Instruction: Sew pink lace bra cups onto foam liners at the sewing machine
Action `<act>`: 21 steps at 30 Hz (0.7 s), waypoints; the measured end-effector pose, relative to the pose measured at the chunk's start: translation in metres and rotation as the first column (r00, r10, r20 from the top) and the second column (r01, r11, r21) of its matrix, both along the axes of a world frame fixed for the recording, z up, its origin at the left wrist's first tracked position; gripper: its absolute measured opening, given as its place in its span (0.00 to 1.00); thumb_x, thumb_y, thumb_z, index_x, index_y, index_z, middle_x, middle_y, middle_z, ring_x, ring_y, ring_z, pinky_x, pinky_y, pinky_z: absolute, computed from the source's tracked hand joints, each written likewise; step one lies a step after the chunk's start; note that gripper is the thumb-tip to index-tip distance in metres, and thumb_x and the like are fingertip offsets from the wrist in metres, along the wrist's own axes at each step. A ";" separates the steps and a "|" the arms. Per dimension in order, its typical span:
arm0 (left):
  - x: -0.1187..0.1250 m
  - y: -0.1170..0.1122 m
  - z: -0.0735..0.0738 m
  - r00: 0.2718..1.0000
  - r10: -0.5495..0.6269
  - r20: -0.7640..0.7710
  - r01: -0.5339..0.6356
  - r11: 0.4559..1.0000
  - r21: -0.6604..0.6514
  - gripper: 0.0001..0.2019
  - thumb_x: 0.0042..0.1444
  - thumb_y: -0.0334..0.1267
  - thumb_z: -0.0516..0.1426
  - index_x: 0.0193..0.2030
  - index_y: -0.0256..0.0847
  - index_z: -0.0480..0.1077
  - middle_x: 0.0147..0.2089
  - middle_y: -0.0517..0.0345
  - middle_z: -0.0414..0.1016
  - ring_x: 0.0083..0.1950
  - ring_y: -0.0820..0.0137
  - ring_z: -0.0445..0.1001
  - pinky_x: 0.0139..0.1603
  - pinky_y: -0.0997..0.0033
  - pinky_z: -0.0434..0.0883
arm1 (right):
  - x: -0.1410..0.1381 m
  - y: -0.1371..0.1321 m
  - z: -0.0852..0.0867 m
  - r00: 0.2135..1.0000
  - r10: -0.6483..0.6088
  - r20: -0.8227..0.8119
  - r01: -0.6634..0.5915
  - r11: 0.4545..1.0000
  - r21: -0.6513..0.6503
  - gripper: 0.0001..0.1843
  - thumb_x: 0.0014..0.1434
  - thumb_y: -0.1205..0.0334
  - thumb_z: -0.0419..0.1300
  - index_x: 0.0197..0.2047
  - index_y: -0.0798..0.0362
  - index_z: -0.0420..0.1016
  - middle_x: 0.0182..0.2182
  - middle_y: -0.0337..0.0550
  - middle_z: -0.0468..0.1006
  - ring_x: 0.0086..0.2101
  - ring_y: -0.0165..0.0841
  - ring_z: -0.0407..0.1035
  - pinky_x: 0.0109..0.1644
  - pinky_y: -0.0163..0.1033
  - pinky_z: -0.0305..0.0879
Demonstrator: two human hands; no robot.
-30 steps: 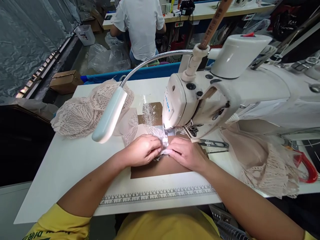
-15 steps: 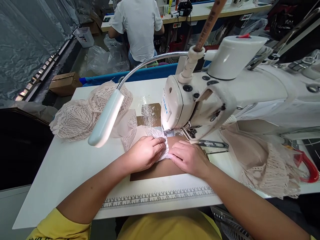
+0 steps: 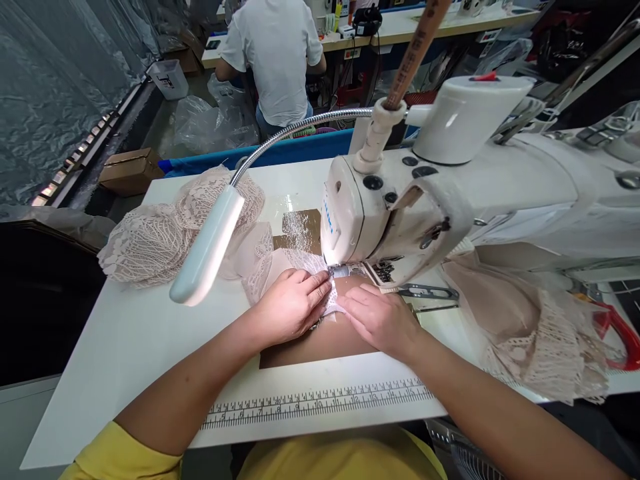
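My left hand [image 3: 291,304] lies on a small piece of pale lace [image 3: 331,298] just in front of the needle of a white sewing machine [image 3: 400,207], fingers together and pressing it down. My right hand [image 3: 376,317] pinches the same lace from the right side. Both hands rest over a brown panel [image 3: 320,347] set into the white table [image 3: 150,333]. The needle itself is hidden behind the machine head.
A gooseneck lamp [image 3: 207,247] hangs over the table's left. A heap of pink lace [image 3: 165,233] lies at back left, more lace [image 3: 540,333] under the machine arm at right. Thread snips [image 3: 430,291] and red-handled scissors [image 3: 620,340] lie right. A ruler strip [image 3: 320,402] runs along the front edge. A person in a white shirt [image 3: 277,53] sits beyond.
Both hands have slid the lace a little farther toward the needle. The view has shifted slightly.
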State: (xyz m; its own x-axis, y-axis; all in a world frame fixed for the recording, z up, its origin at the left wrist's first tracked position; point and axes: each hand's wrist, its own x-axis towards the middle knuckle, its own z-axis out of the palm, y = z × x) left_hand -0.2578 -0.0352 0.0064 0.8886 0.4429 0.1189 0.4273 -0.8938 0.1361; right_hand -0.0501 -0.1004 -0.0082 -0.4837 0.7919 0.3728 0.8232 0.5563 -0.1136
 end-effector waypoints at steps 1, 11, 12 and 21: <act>0.000 0.000 0.000 1.000 -0.010 -0.006 0.010 1.000 0.011 0.19 0.66 0.38 0.46 0.59 0.34 0.67 0.62 0.44 0.66 0.47 0.60 0.66 0.47 0.58 0.67 | 0.000 0.000 0.000 1.000 -0.003 0.011 0.003 1.000 0.005 0.14 0.60 0.73 0.51 0.36 0.53 0.77 0.24 0.39 0.72 0.27 0.30 0.62 0.32 0.36 0.53; -0.003 0.003 0.000 0.998 -0.061 -0.027 0.063 0.996 0.062 0.18 0.63 0.30 0.48 0.58 0.39 0.68 0.61 0.50 0.68 0.48 0.61 0.66 0.49 0.58 0.66 | -0.002 0.000 0.003 0.988 -0.082 0.131 0.078 0.996 0.036 0.18 0.58 0.75 0.50 0.46 0.56 0.77 0.30 0.45 0.76 0.30 0.33 0.66 0.31 0.37 0.57; -0.003 0.004 -0.001 0.998 -0.061 -0.021 0.063 0.996 0.062 0.18 0.64 0.30 0.47 0.58 0.40 0.68 0.61 0.50 0.68 0.48 0.61 0.66 0.49 0.59 0.66 | -0.003 0.000 0.003 0.985 -0.092 0.143 0.087 0.995 0.038 0.18 0.58 0.75 0.50 0.47 0.56 0.77 0.30 0.46 0.77 0.30 0.33 0.66 0.31 0.38 0.58; -0.005 0.015 -0.001 0.999 -0.035 -0.004 0.035 0.999 0.007 0.18 0.66 0.33 0.46 0.57 0.42 0.69 0.60 0.53 0.69 0.51 0.61 0.64 0.51 0.58 0.64 | -0.008 0.002 -0.003 0.960 -0.173 0.219 0.175 0.984 0.011 0.21 0.59 0.73 0.51 0.53 0.55 0.74 0.29 0.46 0.77 0.32 0.35 0.68 0.29 0.39 0.57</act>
State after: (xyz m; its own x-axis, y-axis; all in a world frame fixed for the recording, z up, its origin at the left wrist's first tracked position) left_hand -0.2624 -0.0205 0.0055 0.9038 0.4111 0.1189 0.3966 -0.9090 0.1279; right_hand -0.0578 -0.0985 -0.0117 -0.4069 0.8736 0.2667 0.9125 0.4019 0.0760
